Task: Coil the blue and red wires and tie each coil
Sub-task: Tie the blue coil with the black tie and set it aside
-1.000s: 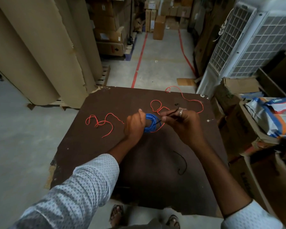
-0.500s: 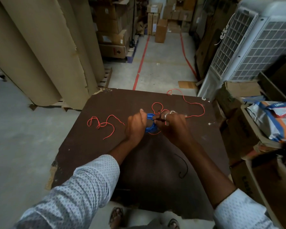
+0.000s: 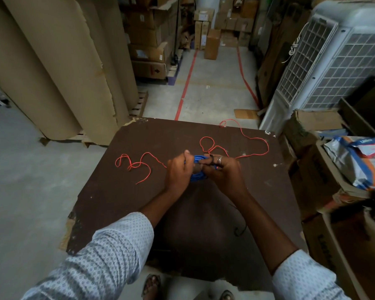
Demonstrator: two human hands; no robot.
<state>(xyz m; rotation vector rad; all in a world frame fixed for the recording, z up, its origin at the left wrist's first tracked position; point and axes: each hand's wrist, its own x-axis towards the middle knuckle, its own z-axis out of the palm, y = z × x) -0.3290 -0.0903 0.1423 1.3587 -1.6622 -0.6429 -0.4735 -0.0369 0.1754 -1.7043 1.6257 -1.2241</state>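
Observation:
A small blue wire coil [image 3: 198,161] is held between both hands above the middle of the dark brown table [image 3: 121,198]. My left hand [image 3: 179,173] grips the coil's left side with curled fingers. My right hand [image 3: 222,173], with a ring on one finger, pinches a thin black tie [image 3: 211,158] at the coil's right side. The red wire [image 3: 247,140] lies loose and uncoiled on the table, running from the far right edge past the hands to the left end [image 3: 139,167].
A second black tie [image 3: 240,229] lies on the table under my right forearm. Open cardboard boxes [image 3: 312,148] with a printed bag stand at the right. A white cooler [image 3: 325,61] is behind them. Large cardboard rolls [image 3: 52,61] stand at the left.
My right hand has drawn in from the right against the blue coil, bringing the black tie with it. My left hand keeps its hold on the coil.

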